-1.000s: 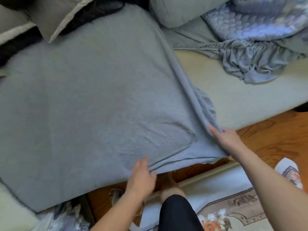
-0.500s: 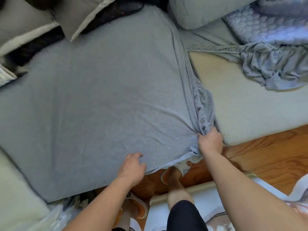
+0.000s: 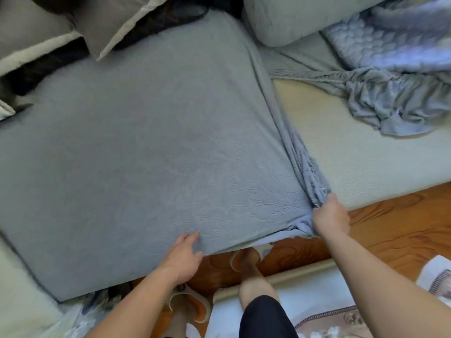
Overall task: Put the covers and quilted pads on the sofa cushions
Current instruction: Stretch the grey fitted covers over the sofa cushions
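The grey cover point(image 3: 151, 147) is spread over the sofa cushion point(image 3: 244, 245), whose pale front edge shows beneath the hem, and its slack is gathered at the front right corner, where it is pinched in the curled fingers of the right hand point(image 3: 330, 215), while the left hand point(image 3: 184, 252) is laid on the front hem with fingers fairly straight. The step is probably best done if the bunched cloth is drawn down and under the corner while the hem is pressed flat. No brand, label or writing can be read
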